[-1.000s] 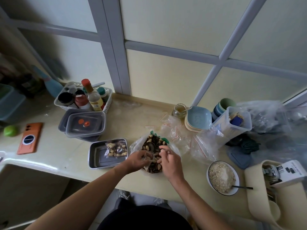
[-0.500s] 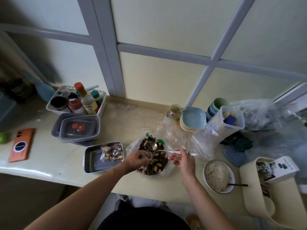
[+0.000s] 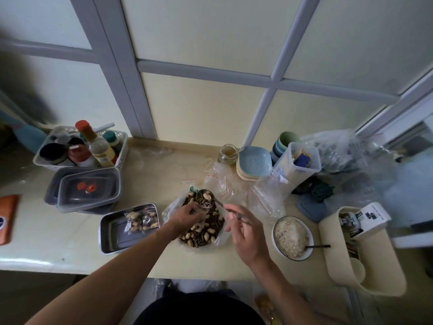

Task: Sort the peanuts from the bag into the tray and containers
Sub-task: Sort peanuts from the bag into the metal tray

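Steel tray [image 3: 117,239]: two filled packets [image 3: 141,219]; bag [image 3: 167,208] mostly full, so early. Right hand [image 3: 246,233]: fingers grip loaded spoon [image 3: 205,198]. Left hand [image 3: 187,215]: fingers pinch clear pouch [image 3: 198,207].

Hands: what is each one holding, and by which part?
The right hand pinches the spoon by its handle. The left hand grips what looks like a small clear bag, near its mouth.

I see a matt metal tray [image 3: 110,233]; right of it, a crinkly clear plastic bag [image 3: 169,208] and a shiny metal spoon [image 3: 205,200].
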Tool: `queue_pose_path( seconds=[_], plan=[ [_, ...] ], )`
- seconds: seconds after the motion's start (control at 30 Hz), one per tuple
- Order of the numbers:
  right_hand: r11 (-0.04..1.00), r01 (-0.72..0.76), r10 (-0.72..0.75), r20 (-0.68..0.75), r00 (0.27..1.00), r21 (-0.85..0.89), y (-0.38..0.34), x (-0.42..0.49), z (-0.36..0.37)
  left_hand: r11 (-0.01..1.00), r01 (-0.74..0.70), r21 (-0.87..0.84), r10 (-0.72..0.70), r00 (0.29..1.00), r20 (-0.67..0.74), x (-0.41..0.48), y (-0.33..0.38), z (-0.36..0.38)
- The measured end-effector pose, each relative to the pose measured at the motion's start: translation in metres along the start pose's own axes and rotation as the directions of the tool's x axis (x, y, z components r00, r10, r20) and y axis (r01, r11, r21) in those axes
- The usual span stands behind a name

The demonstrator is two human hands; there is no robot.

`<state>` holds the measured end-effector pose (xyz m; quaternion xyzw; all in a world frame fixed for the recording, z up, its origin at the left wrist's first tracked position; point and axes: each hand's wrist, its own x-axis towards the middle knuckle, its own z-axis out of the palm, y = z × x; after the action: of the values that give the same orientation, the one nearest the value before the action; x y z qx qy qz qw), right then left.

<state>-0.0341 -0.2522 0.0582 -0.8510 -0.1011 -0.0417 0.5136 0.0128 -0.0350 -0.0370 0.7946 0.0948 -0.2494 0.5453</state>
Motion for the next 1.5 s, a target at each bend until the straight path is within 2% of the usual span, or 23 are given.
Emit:
queue_pose_path(
  seconds=[0.1,0.27,0.6,1.0,1.1,1.17,1.23,1.3,1.37,1.5],
  plan=[
    [0.987,0.134,-0.128,0.070,0.989,-0.084,0.000,-0.007,0.002,1.000,0.003,0.003,-0.003,1.000,-0.014,0.001,-0.002,0.001],
    [0.948,0.242,-0.221,0.121,0.968,-0.208,-0.005,-0.013,0.006,1.000,-0.020,-0.010,0.020,1.000,-0.009,-0.003,0.001,-0.001],
    [0.933,0.272,-0.248,0.125,0.961,-0.236,-0.006,-0.012,0.009,0.998,-0.065,-0.027,0.063,0.996,-0.066,-0.009,0.002,-0.004],
    [0.915,0.309,-0.277,0.154,0.949,-0.260,0.000,-0.013,0.009,0.996,-0.070,-0.059,0.068,0.997,-0.041,-0.014,0.004,-0.005],
    [0.973,0.173,-0.165,0.064,0.984,-0.152,0.003,-0.012,0.011,0.995,-0.079,-0.066,0.077,0.997,-0.031,-0.013,0.001,-0.007],
    [1.000,-0.008,0.007,-0.055,0.998,-0.016,0.002,-0.007,0.011,0.994,-0.067,-0.089,0.063,0.997,-0.048,-0.014,0.001,-0.007],
    [0.966,-0.229,0.246,-0.157,0.956,0.116,0.006,0.000,0.012,0.993,-0.058,-0.101,0.052,0.997,-0.063,-0.016,0.003,-0.008],
    [0.854,-0.428,0.489,-0.172,0.855,0.296,0.019,0.006,0.014,0.992,-0.060,-0.107,0.053,0.996,-0.070,-0.017,0.002,-0.009],
    [0.701,-0.563,0.658,-0.094,0.747,0.438,0.035,0.009,0.016,0.994,-0.069,-0.084,0.063,0.995,-0.078,-0.018,-0.001,-0.011],
    [0.338,-0.707,0.830,0.158,0.535,0.621,0.063,0.002,0.025,0.993,-0.122,0.000,0.121,0.987,-0.110,-0.022,-0.007,-0.014]
  ],
)
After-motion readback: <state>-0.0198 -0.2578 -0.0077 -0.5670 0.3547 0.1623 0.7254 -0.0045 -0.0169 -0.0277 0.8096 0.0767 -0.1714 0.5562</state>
